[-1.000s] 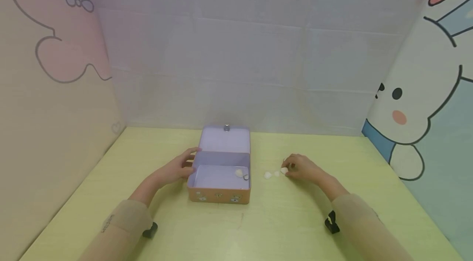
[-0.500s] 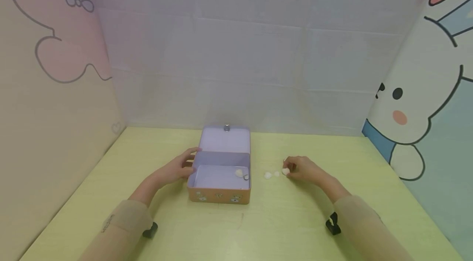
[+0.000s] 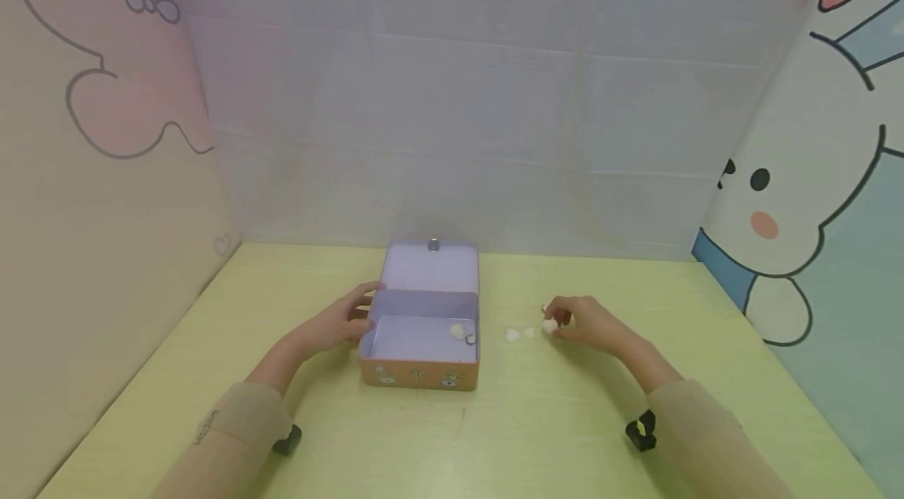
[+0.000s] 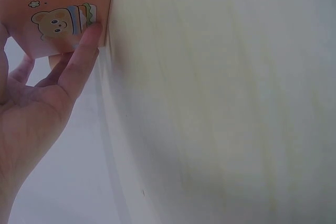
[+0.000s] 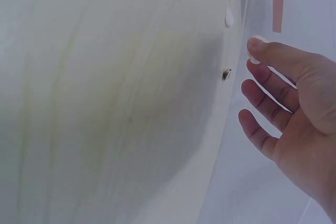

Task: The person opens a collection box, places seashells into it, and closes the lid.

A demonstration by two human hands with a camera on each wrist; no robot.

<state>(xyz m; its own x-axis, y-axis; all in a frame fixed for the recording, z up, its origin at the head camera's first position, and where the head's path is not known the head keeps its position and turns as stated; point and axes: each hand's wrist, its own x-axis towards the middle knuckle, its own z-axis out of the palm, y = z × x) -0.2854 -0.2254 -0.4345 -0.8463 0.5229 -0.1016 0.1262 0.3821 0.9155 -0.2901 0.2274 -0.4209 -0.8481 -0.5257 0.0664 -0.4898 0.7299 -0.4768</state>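
Note:
A tin box (image 3: 418, 373), orange outside and lilac inside, stands with its lid (image 3: 429, 267) raised. Inside at its right lie a white shell (image 3: 457, 331) and a small ring-like item (image 3: 470, 339). The left hand (image 3: 337, 320) rests on the box's left side, fingers spread; in the left wrist view its fingers touch the box's printed wall (image 4: 58, 24). Between thumb and index finger the right hand (image 3: 588, 323) pinches a white shell (image 3: 550, 325), seen in the right wrist view just above the table, its other fingers (image 5: 262, 98) loosely bent.
Two white pieces (image 3: 512, 335) lie on the yellow-green table (image 3: 551, 436) between box and right hand. A small dark-and-light item (image 5: 226, 74) lies near the right fingertips. Behind stands a pale sheet wall (image 3: 480, 107); printed cartoon walls flank both sides.
The right hand has shifted slightly to the right with the shell between its fingertips, and the shell has tilted. The left hand and the box stay as they were.

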